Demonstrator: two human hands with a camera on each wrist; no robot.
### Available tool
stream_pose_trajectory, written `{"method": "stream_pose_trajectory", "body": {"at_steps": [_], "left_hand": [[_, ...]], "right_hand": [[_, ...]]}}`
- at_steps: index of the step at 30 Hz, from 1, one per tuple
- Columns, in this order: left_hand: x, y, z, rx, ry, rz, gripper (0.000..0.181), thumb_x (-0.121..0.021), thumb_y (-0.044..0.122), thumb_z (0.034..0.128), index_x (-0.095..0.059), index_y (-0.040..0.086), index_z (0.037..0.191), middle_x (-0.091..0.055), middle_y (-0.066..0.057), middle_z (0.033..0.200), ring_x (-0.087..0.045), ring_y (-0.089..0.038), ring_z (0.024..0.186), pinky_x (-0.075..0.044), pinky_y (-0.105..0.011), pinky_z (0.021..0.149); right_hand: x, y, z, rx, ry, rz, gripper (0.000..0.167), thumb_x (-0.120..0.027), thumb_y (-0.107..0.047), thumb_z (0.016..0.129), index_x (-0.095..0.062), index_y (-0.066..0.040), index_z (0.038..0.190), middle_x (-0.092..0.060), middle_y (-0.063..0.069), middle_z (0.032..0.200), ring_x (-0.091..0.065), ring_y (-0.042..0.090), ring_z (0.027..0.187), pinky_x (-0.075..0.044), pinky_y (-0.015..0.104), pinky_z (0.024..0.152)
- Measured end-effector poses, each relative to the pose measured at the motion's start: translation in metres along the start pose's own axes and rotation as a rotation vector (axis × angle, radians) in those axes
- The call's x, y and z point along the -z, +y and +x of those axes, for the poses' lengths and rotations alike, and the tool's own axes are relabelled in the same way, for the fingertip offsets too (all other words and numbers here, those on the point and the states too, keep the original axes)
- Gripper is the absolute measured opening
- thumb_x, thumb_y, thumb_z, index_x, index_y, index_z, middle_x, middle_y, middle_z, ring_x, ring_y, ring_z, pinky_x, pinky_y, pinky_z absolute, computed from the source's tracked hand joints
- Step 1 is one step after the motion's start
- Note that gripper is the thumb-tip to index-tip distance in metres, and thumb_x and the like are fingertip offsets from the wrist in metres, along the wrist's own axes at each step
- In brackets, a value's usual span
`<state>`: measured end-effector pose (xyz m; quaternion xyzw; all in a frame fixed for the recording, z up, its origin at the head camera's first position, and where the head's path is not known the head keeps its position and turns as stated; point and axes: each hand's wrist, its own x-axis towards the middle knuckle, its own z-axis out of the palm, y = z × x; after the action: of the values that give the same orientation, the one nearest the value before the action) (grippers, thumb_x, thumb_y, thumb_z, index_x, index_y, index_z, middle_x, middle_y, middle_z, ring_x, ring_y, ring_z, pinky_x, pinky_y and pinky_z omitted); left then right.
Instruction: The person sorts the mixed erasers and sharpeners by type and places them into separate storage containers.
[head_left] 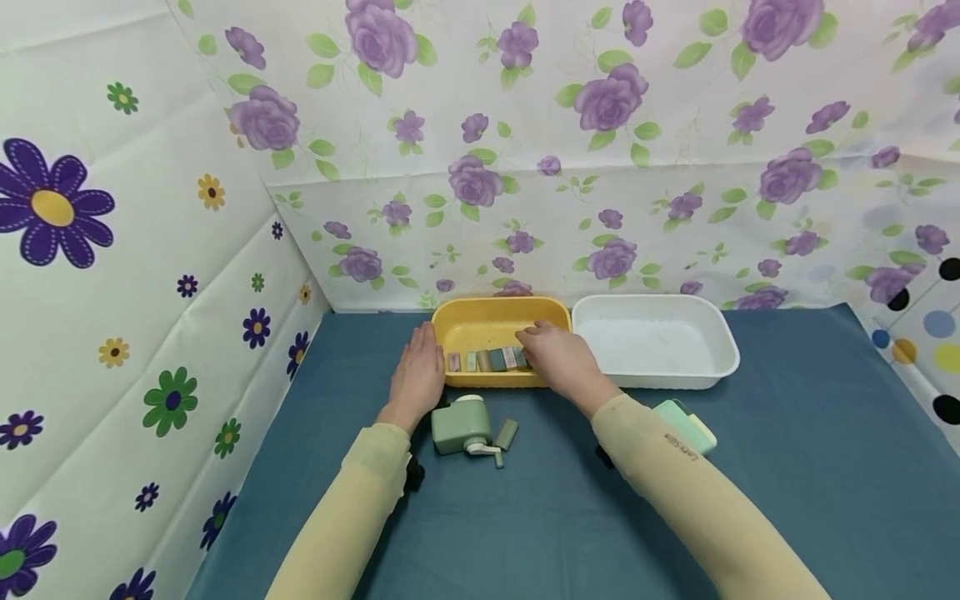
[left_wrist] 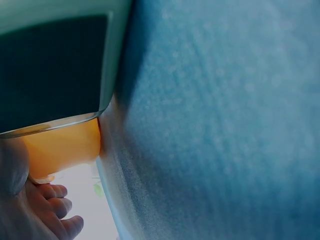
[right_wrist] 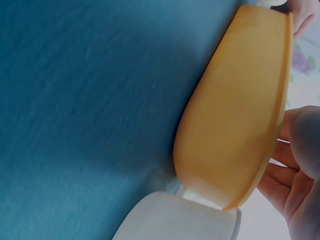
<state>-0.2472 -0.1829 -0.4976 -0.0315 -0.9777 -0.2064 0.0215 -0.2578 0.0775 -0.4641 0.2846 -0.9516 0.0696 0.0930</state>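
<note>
A yellow tray point(head_left: 498, 310) stands at the back of the table, with a row of small pastel rectangular blocks point(head_left: 487, 360) along its front inside wall. My left hand point(head_left: 417, 375) rests against the tray's left end, fingers extended. Over the front right rim reaches my right hand point(head_left: 558, 354), its fingers down inside by the right end of the row. Whether they pinch a block is hidden; the right wrist view shows only the tray's outer wall point(right_wrist: 235, 110) and fingers behind the rim. A green hand-crank sharpener point(head_left: 459, 427) stands close to my left wrist.
Right of the yellow tray stands a white tray point(head_left: 652, 333). A grey-green block point(head_left: 507, 434) lies beside the sharpener. Under my right forearm, a mint-green and yellow object point(head_left: 686, 425) is partly covered. Floral sheeting point(head_left: 472, 179) rises directly behind the trays.
</note>
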Motion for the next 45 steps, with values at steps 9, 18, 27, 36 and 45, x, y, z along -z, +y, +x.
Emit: {"method": "stream_pose_trajectory", "body": {"at_steps": [9,18,27,36,45], "left_hand": [[-0.001,-0.001,0.0,0.005,-0.001,0.002,0.059,-0.034,0.023,0.1191,-0.018,-0.002,0.17,-0.022,-0.018,0.176,-0.017,-0.034,0.163,-0.019,-0.053,0.131],[-0.001,-0.001,0.0,-0.002,0.002,0.006,0.059,-0.034,0.023,0.119,-0.019,-0.002,0.17,-0.023,-0.019,0.176,-0.018,-0.034,0.163,-0.021,-0.054,0.131],[-0.001,0.0,-0.001,-0.005,0.013,-0.007,0.059,-0.035,0.022,0.1188,-0.019,-0.003,0.17,-0.024,-0.019,0.175,-0.018,-0.034,0.163,-0.021,-0.054,0.131],[-0.001,0.001,0.0,0.001,0.01,-0.005,0.059,-0.034,0.023,0.119,-0.019,-0.002,0.17,-0.023,-0.018,0.176,-0.018,-0.033,0.163,-0.02,-0.053,0.131],[-0.002,0.0,0.0,-0.001,0.012,0.002,0.059,-0.035,0.023,0.1187,-0.019,-0.003,0.17,-0.024,-0.019,0.175,-0.019,-0.034,0.163,-0.022,-0.054,0.13]], "right_hand": [[-0.001,-0.01,-0.016,0.051,0.087,0.119,0.03,-0.079,-0.02,0.101,-0.077,-0.007,0.128,-0.078,0.008,0.119,-0.072,0.031,0.115,-0.065,0.048,0.086],[0.003,-0.023,-0.039,0.09,0.16,0.189,0.035,-0.077,-0.024,0.102,-0.076,-0.01,0.135,-0.075,0.01,0.132,-0.067,0.032,0.129,-0.064,0.05,0.09],[0.006,-0.037,-0.057,0.142,0.171,0.256,0.039,-0.079,-0.028,0.1,-0.077,-0.008,0.134,-0.074,0.011,0.134,-0.067,0.031,0.13,-0.062,0.049,0.096],[0.007,-0.045,-0.072,0.16,0.161,0.273,0.038,-0.081,-0.032,0.099,-0.079,-0.012,0.131,-0.076,0.01,0.13,-0.073,0.023,0.12,-0.063,0.044,0.093],[0.0,-0.048,-0.082,0.159,0.054,0.31,0.037,-0.08,-0.032,0.099,-0.079,-0.01,0.129,-0.076,0.008,0.129,-0.073,0.024,0.117,-0.064,0.045,0.09]]}}
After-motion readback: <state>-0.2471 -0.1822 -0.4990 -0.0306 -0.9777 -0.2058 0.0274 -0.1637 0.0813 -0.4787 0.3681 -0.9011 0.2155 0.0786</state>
